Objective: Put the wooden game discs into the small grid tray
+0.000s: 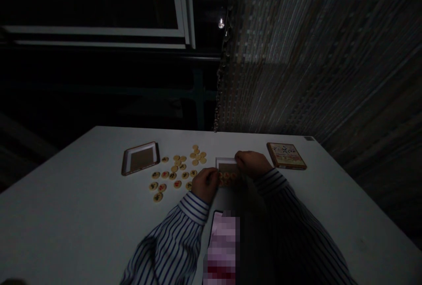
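A small open box with a white rim and brown inside sits between my hands, xiangqi pieces lined up in its near part. My left hand is closed at the box's left edge, its fingertips partly hidden. On the opposite side, my right hand curls round the right rim. Left of my left hand, several round wooden xiangqi pieces lie scattered, some showing red or black characters. Farther back, other pieces show plain faces.
A box lid, inside facing up, lies at the left of the white table. A flat box with a printed cover is at the right. A phone-like device, its screen blurred, lies between my forearms. Behind hangs a string curtain.
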A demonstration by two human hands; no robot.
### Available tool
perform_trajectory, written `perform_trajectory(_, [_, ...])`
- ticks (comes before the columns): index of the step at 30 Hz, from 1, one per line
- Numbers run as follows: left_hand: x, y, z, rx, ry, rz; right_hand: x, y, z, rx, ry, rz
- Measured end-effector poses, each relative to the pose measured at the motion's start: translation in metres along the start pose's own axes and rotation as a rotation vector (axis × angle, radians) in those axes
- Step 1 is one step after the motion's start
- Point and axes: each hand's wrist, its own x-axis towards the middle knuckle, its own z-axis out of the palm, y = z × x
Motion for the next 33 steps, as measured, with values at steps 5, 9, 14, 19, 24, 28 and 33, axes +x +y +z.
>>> perform_trajectory(5, [0.000,0.001,-0.001,-0.013,0.026,0.008,-0.002,-0.006,-0.007,0.063,0.072,-0.049])
perform_trajectory(9, [0.001,0.002,-0.004,-0.043,0.055,-0.016,-0.003,-0.010,-0.008,0.089,0.130,-0.081])
perform_trajectory(14, [0.000,0.003,-0.016,-0.035,0.025,-0.023,-0.004,-0.013,-0.008,0.128,0.211,-0.126])
perform_trajectory(19, [0.001,0.003,-0.036,-0.027,0.101,-0.005,-0.007,-0.016,-0.011,0.153,0.272,-0.126])
perform_trajectory(24, [0.001,0.000,-0.059,0.016,0.162,0.016,-0.010,-0.017,-0.016,0.157,0.340,-0.089])
perform_trajectory(28, [-0.003,-0.009,-0.075,0.028,0.242,-0.022,-0.011,-0.018,-0.017,0.172,0.393,-0.062])
perform_trajectory(33, [-0.007,-0.020,-0.093,0.058,0.330,-0.117,-0.011,-0.017,-0.015,0.194,0.441,-0.069])
